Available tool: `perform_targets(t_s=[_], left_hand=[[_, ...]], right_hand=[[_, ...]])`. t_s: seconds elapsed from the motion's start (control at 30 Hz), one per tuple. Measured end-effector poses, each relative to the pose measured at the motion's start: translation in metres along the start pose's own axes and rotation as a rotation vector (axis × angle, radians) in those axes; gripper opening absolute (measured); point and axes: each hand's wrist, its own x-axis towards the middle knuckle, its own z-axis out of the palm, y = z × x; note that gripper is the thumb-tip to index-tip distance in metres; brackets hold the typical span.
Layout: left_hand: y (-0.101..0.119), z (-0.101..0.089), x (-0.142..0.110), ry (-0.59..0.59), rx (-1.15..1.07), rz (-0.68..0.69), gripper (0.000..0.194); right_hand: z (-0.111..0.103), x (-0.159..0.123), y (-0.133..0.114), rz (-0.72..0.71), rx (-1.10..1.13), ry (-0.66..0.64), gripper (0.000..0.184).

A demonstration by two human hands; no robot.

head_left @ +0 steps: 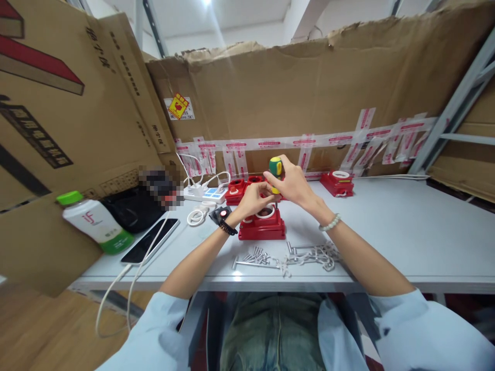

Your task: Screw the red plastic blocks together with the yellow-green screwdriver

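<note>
Above the red box (263,232), the right hand (294,183) is wrapping fingers round a screwdriver (276,167); the left hand (253,200) is curling fingers beside its shaft (276,205), pinch unclear. Tilting could be causing slips.

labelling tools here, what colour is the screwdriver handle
The screwdriver handle is green and yellow; head view.
</note>
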Motion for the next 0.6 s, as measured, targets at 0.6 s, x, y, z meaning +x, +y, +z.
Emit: perform_targets(t_s=[0.6], left_hand=[[0.008,-0.013,-0.019,-0.286,0.327,-0.039,0.057]], right_hand=[[-0.007,0.001,0.003,-0.017,-0.025,0.008,0.022]])
